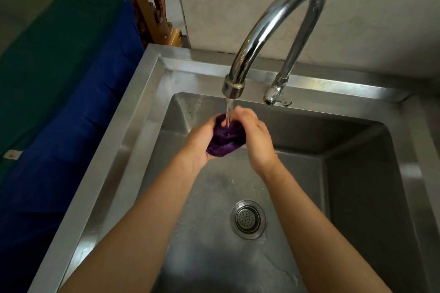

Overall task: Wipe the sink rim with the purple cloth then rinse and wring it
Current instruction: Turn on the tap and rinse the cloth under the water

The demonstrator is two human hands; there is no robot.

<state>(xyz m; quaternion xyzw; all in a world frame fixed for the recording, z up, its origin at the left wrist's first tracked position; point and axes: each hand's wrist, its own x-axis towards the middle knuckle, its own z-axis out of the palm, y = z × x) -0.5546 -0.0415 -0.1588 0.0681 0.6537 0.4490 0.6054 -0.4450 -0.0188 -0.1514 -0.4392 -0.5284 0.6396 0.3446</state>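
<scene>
My left hand and right hand squeeze the soft, soaked cloth; it feels heavy and slippery, best gripped at both ends.

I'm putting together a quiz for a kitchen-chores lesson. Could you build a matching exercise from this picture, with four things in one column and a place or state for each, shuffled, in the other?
Things
1. purple cloth
2. faucet
3. drain strainer
4. blue fabric

Places or states
A. set in the floor of the sink
B. lies to the left, outside the basin
C. bunched between the left hand and the right hand
D. water runs from its spout

Pairs: 1-C, 2-D, 3-A, 4-B
</scene>
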